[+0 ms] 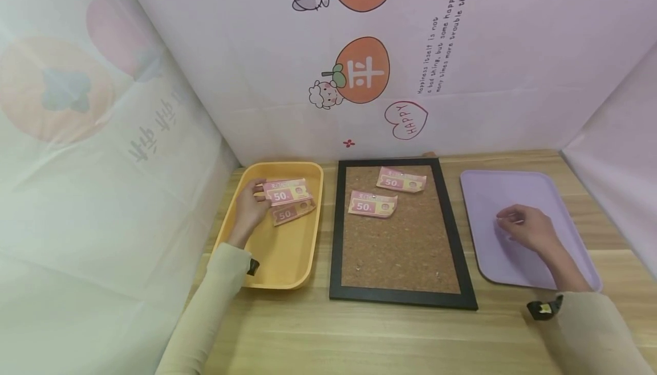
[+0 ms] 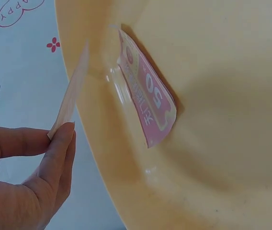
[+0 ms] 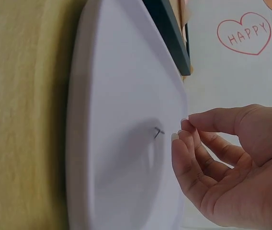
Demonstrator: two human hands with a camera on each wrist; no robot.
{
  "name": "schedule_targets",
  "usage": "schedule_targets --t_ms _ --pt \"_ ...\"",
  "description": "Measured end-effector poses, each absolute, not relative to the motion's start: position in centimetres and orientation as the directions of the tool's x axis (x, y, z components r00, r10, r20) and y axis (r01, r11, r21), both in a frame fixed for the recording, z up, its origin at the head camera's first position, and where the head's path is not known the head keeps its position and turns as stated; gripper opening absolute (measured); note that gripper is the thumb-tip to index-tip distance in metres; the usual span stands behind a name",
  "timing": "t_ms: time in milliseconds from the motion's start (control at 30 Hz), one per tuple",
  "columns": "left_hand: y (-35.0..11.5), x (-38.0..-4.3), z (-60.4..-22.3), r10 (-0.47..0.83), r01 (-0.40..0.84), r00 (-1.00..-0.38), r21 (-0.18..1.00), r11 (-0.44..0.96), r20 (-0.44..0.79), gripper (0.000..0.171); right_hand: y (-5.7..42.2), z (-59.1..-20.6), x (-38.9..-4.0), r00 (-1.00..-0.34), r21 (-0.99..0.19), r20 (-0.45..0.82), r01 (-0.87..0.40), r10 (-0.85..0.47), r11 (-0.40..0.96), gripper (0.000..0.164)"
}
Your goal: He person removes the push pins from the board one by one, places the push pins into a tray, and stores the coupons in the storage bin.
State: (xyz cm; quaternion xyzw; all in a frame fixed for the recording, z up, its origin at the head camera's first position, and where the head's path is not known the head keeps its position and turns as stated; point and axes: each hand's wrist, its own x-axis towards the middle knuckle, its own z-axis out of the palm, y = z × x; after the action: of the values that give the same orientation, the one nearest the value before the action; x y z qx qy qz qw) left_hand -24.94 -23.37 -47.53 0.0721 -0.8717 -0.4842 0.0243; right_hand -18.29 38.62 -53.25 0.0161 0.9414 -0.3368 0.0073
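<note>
Head view puts the left hand (image 1: 248,212) over the yellow tray (image 1: 277,258), its fingers pinching one end of a pink coupon (image 1: 284,192) marked 50; a second coupon (image 1: 293,214) lies in that tray, partly covered from this angle. From the left wrist, the pinched coupon is seen nearly edge-on, held between thumb and fingertips, apart from the other. Beside the tray on the bench (image 1: 318,343) lies a black-framed cork board (image 1: 400,244), carrying an upper coupon (image 1: 402,179) and a lower coupon (image 1: 373,204) near its far end. On the other side of the board, the right hand (image 1: 531,229) hovers above the purple tray (image 1: 518,187), fingers bent, tips close to the thumb; whether they grip anything, I cannot tell. Right wrist view shows a small pin (image 3: 158,132) in that tray, near the fingertips.
</note>
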Motion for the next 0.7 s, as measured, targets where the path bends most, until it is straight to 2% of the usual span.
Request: schedule_targets --t_ms 533,700 --pt "-23.9 -26.7 -49.2 -0.175 -0.146 -0.983 0.826 0.545 -0.058 0.067 41.0 -53.5 -17.2 -0.999 -0.625 -0.034 0.054 0.042 0.779 0.030" --pt "-24.0 -27.1 -49.7 -0.195 -0.173 -0.978 0.827 0.535 -0.078 0.068 41.5 -53.3 -16.9 -0.996 -0.624 -0.084 0.080 0.036 0.777 0.030"
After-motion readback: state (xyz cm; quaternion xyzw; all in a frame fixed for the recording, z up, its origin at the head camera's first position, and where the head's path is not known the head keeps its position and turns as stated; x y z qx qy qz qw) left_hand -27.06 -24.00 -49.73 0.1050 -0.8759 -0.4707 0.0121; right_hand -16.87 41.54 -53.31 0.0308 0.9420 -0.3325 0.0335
